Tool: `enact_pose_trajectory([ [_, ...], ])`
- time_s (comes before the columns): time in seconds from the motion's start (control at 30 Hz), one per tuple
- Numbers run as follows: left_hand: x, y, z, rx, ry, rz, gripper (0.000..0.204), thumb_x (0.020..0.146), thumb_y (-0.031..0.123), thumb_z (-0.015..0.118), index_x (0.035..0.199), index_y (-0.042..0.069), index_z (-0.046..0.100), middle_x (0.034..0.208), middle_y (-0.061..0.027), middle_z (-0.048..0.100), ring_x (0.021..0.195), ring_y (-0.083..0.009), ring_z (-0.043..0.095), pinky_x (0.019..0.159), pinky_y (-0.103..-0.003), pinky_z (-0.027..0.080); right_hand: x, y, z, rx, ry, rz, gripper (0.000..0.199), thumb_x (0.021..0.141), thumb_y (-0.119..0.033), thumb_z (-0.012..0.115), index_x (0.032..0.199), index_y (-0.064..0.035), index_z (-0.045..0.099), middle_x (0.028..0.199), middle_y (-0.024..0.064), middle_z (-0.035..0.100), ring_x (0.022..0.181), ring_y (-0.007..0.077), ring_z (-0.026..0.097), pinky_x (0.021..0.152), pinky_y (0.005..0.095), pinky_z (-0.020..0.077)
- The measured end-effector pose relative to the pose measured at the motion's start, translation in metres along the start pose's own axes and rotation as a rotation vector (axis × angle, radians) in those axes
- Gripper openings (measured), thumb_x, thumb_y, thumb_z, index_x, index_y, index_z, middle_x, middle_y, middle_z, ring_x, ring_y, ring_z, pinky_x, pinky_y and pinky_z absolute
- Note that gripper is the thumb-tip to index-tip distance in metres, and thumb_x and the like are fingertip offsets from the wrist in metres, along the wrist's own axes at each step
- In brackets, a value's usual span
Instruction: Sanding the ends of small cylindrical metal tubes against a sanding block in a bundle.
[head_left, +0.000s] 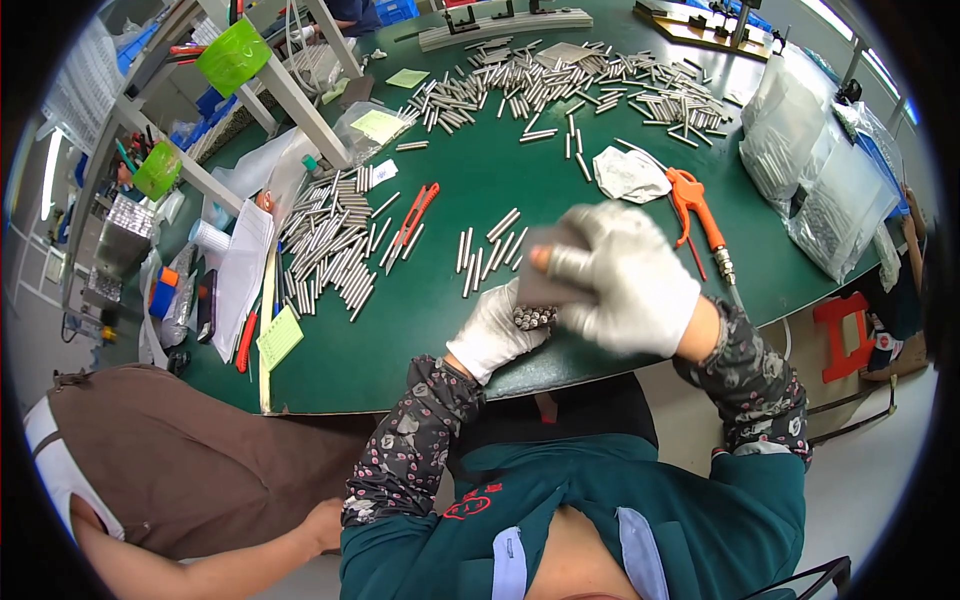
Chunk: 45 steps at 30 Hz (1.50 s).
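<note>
My left hand (496,330), in a white glove, is closed round a bundle of short metal rods (535,318) whose ends point up. Just over that bundle is a flat grey sheet (545,268) that looks like sandpaper, pinched in my white-gloved right hand (640,285). This hand is slightly blurred, and a bare fingertip shows through its glove. Beyond my hands, several loose metal rods (482,262) lie on the green tabletop (440,330). A bigger heap of rods (335,240) is to the left, beside a red utility knife (415,215).
A wide pile of rods (540,85) covers the far side. At the right are a white cloth (630,175), an orange air gun (690,205) and plastic bags of parts (800,150). A shelf frame (300,100) stands at the left. A seated person (200,460) is close on my left.
</note>
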<state>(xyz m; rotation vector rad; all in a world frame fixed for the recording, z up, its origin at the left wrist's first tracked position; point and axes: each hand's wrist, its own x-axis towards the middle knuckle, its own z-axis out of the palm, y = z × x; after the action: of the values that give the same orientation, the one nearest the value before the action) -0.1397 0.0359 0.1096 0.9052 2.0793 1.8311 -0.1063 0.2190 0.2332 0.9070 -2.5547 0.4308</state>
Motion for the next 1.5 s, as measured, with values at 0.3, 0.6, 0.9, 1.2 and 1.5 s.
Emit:
enact_pose_trajectory([
  [0.3, 0.004, 0.010, 0.000, 0.244, 0.019, 0.025, 0.042, 0.063, 0.004, 0.070, 0.103, 0.005, 0.054, 0.080, -0.0054, 0.060, 0.076, -0.0152, 0.061, 0.069, -0.027, 0.049, -0.004, 0.000, 0.010, 0.128, -0.114, -0.011, 0.042, 0.059, -0.023, 0.066, 0.100, -0.0116, 0.063, 0.098, 0.0176, 0.050, 0.087, 0.0338, 0.050, 0.076, 0.0408, 0.0409],
  [0.6, 0.000, 0.004, -0.001, 0.009, 0.008, -0.104, 0.042, 0.065, 0.002, 0.068, 0.104, 0.002, 0.052, 0.080, -0.0054, 0.059, 0.073, -0.0123, 0.059, 0.069, -0.025, 0.048, -0.005, 0.008, 0.016, -0.004, -0.111, 0.255, 0.043, 0.061, -0.024, 0.065, 0.103, -0.0135, 0.063, 0.105, 0.0193, 0.051, 0.094, 0.0341, 0.050, 0.084, 0.0398, 0.0399],
  [0.9, -0.001, -0.001, -0.004, 0.036, -0.060, -0.139, 0.060, 0.064, -0.009, 0.066, 0.117, 0.003, 0.043, 0.092, 0.0005, 0.054, 0.081, -0.0079, 0.055, 0.075, -0.021, 0.046, -0.036, 0.045, 0.041, -0.327, -0.003, 0.352, 0.056, 0.060, -0.035, 0.069, 0.109, -0.0099, 0.057, 0.114, 0.0138, 0.047, 0.110, 0.0288, 0.042, 0.090, 0.0419, 0.0325],
  [1.2, -0.003, -0.010, -0.005, 0.004, 0.065, -0.113, 0.075, 0.063, 0.004, 0.074, 0.127, 0.008, 0.036, 0.096, -0.0032, 0.056, 0.081, -0.0084, 0.055, 0.074, -0.022, 0.047, -0.027, 0.000, 0.075, 0.708, -0.065, 0.412, 0.053, 0.067, -0.013, 0.068, 0.115, -0.0023, 0.049, 0.066, 0.0042, 0.051, 0.058, 0.0121, 0.050, 0.058, 0.0271, 0.0432],
  [1.5, -0.011, -0.004, -0.011, -0.172, 0.038, -0.018, 0.102, 0.064, 0.003, 0.075, 0.140, 0.017, 0.010, 0.101, -0.0033, 0.055, 0.083, -0.0109, 0.055, 0.074, -0.023, 0.047, -0.018, -0.004, 0.094, 0.993, -0.110, 0.466, 0.042, 0.068, -0.011, 0.067, 0.106, -0.0001, 0.052, 0.078, 0.0065, 0.059, 0.072, 0.0091, 0.056, 0.068, 0.0246, 0.0468],
])
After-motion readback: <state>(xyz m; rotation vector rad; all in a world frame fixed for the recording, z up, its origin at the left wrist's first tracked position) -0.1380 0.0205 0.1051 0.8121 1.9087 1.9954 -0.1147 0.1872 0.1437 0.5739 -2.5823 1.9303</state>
